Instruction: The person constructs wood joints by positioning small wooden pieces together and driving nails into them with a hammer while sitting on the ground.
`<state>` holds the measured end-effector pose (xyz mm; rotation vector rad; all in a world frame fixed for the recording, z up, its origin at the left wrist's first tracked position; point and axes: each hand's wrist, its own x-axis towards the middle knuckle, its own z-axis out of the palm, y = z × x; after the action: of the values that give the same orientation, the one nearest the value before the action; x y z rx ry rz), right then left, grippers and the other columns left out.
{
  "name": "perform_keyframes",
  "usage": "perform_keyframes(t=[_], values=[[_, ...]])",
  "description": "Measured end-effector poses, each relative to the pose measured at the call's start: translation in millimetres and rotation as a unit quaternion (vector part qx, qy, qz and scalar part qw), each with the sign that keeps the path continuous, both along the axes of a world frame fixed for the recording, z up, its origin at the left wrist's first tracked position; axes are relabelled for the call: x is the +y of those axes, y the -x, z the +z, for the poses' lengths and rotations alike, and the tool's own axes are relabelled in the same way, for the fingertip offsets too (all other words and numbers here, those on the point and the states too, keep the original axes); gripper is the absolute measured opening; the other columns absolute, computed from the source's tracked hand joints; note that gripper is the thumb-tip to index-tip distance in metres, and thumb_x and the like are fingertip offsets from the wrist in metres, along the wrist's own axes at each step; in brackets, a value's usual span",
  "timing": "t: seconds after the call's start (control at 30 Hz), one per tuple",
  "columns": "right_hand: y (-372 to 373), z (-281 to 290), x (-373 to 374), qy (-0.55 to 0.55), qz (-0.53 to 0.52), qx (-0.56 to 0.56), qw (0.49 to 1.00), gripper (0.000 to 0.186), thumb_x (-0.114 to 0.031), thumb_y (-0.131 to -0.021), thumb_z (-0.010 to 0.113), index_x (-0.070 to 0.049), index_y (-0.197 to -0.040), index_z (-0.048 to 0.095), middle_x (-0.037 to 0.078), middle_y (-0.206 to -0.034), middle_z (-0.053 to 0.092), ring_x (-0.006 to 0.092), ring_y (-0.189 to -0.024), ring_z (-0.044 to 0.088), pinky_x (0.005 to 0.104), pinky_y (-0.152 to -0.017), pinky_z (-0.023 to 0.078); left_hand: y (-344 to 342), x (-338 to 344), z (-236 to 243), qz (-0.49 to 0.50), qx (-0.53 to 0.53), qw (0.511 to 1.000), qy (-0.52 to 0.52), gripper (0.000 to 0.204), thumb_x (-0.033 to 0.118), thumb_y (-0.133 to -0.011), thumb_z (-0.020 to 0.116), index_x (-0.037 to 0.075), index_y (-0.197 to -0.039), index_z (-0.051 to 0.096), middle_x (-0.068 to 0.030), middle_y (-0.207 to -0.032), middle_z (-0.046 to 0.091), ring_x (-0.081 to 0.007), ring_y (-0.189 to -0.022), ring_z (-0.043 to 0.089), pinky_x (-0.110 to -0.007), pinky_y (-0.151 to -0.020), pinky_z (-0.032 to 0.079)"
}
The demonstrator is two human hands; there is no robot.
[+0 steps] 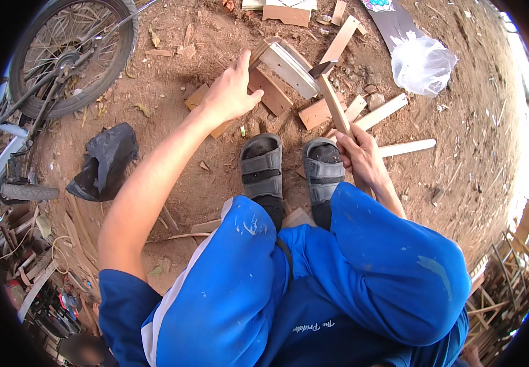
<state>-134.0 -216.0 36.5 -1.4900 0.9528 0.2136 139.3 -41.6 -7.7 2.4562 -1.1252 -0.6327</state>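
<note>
My left hand [231, 88] grips the left end of a short wooden piece [255, 56] with a pale, whitish strip [289, 68] along it, held over brown wood blocks [270, 92] on the dirt. My right hand [359, 153] is closed round the long wooden handle [333, 101] of a tool with a dark metal head [322, 68], which is at the right end of the pale strip; whether they touch I cannot tell. Light wooden slats [387, 113] lie beneath and right of the tool. My sandalled feet [261, 165] are below, between my hands.
A bicycle wheel [66, 61] and black plastic bag [102, 162] are at left, a dark board [381, 27] with a clear bag [420, 64] at upper right, wood scraps [277, 12] ahead. Piled wood [500, 281] is at lower right, a person [81, 348] at lower left.
</note>
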Motion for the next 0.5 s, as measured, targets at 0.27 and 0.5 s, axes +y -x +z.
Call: perform_keyframes(t=[0.27, 0.5], values=[[2, -2, 1, -0.105, -0.008, -0.043, 0.994, 0.027, -0.018, -0.105, 0.059, -0.001, -0.126, 0.063, -0.003, -0.076, 0.052, 0.0038, -0.055, 0.045, 0.0207, -0.048, 0.038, -13, -16, 14, -0.205, -0.361, 0.909, 0.030, 0.111, 0.024, -0.081, 0.087, 0.016, -0.163, 0.013, -0.0205, -0.159, 0.035, -0.0415, -0.136, 0.048, -0.044, -0.110, 0.052], [0, -5, -1, -0.006, 0.043, -0.019, 0.999, 0.024, -0.023, -0.105, 0.061, -0.001, -0.113, 0.066, -0.001, -0.071, 0.055, 0.0063, -0.058, 0.049, 0.0248, -0.052, 0.041, -29, -30, -6, -0.255, -0.236, 0.935, 0.067, 0.057, 0.002, -0.080, 0.076, 0.009, -0.132, 0.053, -0.0137, -0.151, 0.043, -0.0376, -0.131, 0.055, -0.043, -0.107, 0.055]])
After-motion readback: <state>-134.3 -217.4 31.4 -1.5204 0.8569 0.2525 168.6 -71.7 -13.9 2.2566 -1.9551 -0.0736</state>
